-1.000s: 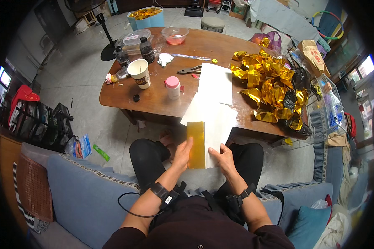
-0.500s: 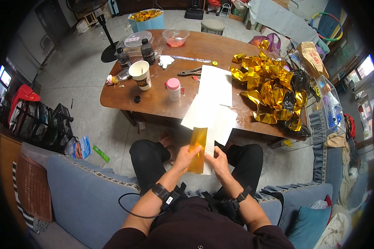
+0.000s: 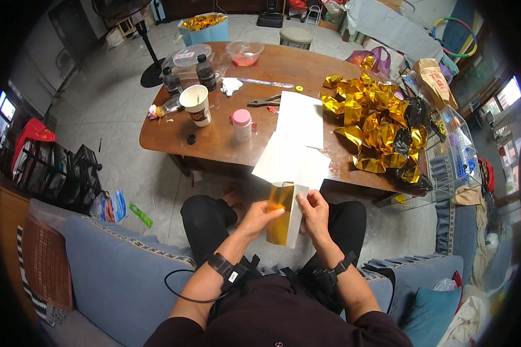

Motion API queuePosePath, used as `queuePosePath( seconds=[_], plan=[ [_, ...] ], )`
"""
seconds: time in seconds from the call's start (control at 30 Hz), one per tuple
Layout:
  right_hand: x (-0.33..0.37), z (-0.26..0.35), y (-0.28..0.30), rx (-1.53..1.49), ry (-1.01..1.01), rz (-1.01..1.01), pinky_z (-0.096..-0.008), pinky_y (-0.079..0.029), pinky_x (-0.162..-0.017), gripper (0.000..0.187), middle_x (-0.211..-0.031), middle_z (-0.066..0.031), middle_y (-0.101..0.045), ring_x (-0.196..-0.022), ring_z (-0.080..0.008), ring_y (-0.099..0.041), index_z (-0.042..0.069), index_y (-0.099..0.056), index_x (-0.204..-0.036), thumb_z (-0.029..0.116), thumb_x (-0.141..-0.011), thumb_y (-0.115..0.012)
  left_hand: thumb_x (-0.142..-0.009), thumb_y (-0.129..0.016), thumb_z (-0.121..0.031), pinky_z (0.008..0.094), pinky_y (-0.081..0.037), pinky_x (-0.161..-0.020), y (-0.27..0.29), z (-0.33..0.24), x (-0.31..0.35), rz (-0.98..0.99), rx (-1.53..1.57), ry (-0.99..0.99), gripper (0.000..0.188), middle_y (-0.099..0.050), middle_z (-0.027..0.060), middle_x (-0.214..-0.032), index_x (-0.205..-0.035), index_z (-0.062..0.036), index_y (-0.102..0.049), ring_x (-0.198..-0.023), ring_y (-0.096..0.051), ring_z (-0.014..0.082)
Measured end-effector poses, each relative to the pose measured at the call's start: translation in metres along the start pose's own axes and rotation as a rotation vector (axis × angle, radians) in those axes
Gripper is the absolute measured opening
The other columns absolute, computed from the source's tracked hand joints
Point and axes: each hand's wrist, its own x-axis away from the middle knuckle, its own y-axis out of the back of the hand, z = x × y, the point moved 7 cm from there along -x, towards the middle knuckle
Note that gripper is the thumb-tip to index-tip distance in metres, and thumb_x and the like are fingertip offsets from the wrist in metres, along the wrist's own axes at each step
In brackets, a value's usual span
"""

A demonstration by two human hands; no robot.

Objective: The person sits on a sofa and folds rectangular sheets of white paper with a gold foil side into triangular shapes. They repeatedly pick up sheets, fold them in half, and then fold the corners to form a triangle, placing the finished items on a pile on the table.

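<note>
Between my knees, off the near table edge, I hold a sheet of gold foil paper (image 3: 279,231) with a white back. Its left part shows gold, and its right part is folded over and shows white. My left hand (image 3: 259,218) grips the gold side, thumb on top. On the right edge, my right hand (image 3: 314,214) pinches the white flap between thumb and fingers. Beyond the sheet, several white paper sheets (image 3: 300,121) lie overlapping on the table and hang past its near edge. Folded gold foil pieces (image 3: 367,115) are heaped to their right.
On the wooden table (image 3: 214,141) stand a paper cup (image 3: 195,106), a pink-lidded jar (image 3: 242,125), dark bottles (image 3: 205,73) and a clear bowl (image 3: 245,53). Pliers (image 3: 264,101) lie near the sheets. A wire rack (image 3: 460,141) stands at the right end, and a blue sofa (image 3: 124,263) is around me.
My right hand has moved up and slightly right along the sheet's edge, and the white flap has opened wider. The sheet sits slightly lower; my left hand keeps its grip.
</note>
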Motion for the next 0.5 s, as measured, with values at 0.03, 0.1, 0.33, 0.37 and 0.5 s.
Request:
queuePosePath(
  seconds=[0.03, 0.1, 0.33, 0.37, 0.5],
  plan=[
    [0.000, -0.002, -0.001, 0.008, -0.018, 0.016, -0.0219, -0.043, -0.066, 0.020, -0.079, 0.0017, -0.059, -0.073, -0.0058, -0.052, 0.001, -0.060, -0.090, 0.020, -0.085, -0.065, -0.084, -0.067, -0.013, 0.0247, -0.046, -0.079, 0.002, 0.002, -0.001, -0.008, -0.005, 0.005, 0.027, -0.065, 0.0051, -0.095, -0.105, 0.0028, -0.063, -0.085, -0.059, 0.0096],
    [0.001, -0.006, 0.000, 0.023, -0.053, 0.042, -0.0215, -0.043, -0.068, 0.022, -0.082, 0.0011, -0.061, -0.076, -0.0060, -0.053, 0.000, -0.062, -0.095, 0.019, -0.085, -0.065, -0.084, -0.067, -0.012, 0.0245, -0.046, -0.078, 0.005, 0.005, -0.001, -0.018, -0.018, 0.033, 0.025, -0.065, 0.0049, -0.094, -0.104, 0.0026, -0.064, -0.085, -0.059, 0.0095],
    [0.000, 0.014, -0.012, -0.021, -0.179, 0.244, -0.0208, -0.046, -0.067, 0.029, -0.089, -0.0040, -0.066, -0.076, -0.0079, -0.058, -0.002, -0.065, -0.104, 0.019, -0.084, -0.066, -0.085, -0.067, -0.014, 0.0229, -0.047, -0.075, -0.005, -0.003, 0.004, 0.061, -0.023, 0.040, 0.024, -0.065, 0.0042, -0.092, -0.103, 0.0025, -0.064, -0.082, -0.059, 0.0089],
    [-0.002, 0.010, -0.012, -0.031, -0.190, 0.242, -0.0209, -0.046, -0.065, 0.028, -0.088, -0.0040, -0.066, -0.074, -0.0079, -0.058, -0.002, -0.066, -0.103, 0.019, -0.084, -0.066, -0.085, -0.066, -0.014, 0.0225, -0.047, -0.075, -0.005, -0.006, 0.004, 0.040, 0.050, 0.042, 0.023, -0.065, 0.0041, -0.092, -0.102, 0.0025, -0.065, -0.082, -0.059, 0.0086],
    [0.002, 0.009, -0.015, -0.007, -0.196, 0.243, -0.0208, -0.046, -0.063, 0.027, -0.085, -0.0032, -0.066, -0.071, -0.0075, -0.057, -0.002, -0.067, -0.100, 0.021, -0.085, -0.065, -0.087, -0.064, -0.014, 0.0212, -0.047, -0.071, -0.003, -0.017, 0.003, -0.049, 0.132, -0.020, 0.020, -0.066, 0.0037, -0.091, -0.097, 0.0032, -0.067, -0.080, -0.059, 0.0074]
  ],
)
